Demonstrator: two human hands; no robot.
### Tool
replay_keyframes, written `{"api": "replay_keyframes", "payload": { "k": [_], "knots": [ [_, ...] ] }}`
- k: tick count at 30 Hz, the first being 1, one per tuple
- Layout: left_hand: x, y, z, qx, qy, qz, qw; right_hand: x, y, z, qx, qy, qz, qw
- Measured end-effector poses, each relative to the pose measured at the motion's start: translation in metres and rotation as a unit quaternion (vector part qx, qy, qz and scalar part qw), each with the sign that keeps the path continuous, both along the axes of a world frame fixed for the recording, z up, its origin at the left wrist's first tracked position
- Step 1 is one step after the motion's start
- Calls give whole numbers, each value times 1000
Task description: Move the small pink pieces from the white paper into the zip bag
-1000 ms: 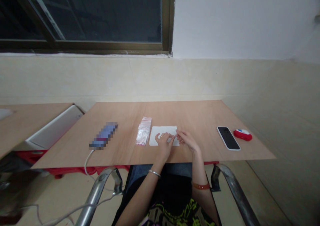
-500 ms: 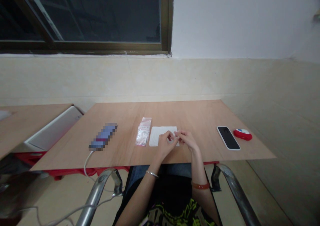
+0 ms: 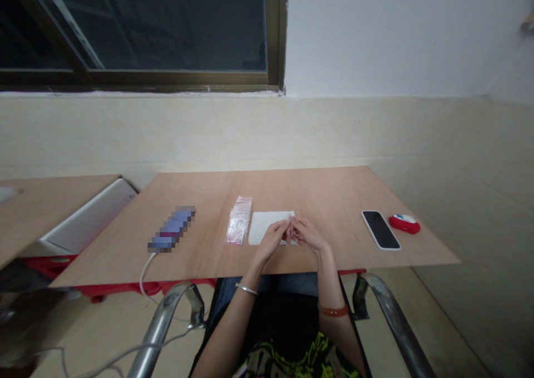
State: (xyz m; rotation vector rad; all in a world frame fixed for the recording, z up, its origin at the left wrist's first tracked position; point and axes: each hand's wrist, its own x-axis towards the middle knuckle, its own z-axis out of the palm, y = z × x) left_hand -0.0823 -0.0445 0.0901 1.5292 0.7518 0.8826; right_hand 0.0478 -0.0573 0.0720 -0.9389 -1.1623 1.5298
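Fingertips of left hand [image 3: 271, 240] and right hand [image 3: 308, 234] pinch small red item [image 3: 287, 232] above white sheet [image 3: 267, 229], beside zip bags [image 3: 239, 220].

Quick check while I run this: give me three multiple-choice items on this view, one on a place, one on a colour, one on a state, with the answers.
1. Where are the clear bags relative to the white sheet?
A) left of it
B) on it
C) right of it

2. What is the main colour of the object beside the phone?
A) green
B) red
C) yellow

3. How do the left hand and right hand stand?
A) fingers meeting over the sheet
B) far apart
C) off the board

Key: 1 A, a gap separates them; 2 B, its body is red; 3 A, the fingertips meet above the sheet's right end.
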Motion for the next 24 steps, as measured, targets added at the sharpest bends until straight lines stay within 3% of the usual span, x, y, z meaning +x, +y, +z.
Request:
{"api": "replay_keyframes", "payload": {
  "k": [10,16,24],
  "knots": [
    [-5,2,-3,15,26,-4,1000,1,6,-7,-10,3,9,1000],
    [-8,2,-1,66,92,37,993,-4,4,0,37,-108,-49,992],
    [-12,1,-7,167,294,152,929,-14,5,-1,125,-263,-123,949]
  ]
}}
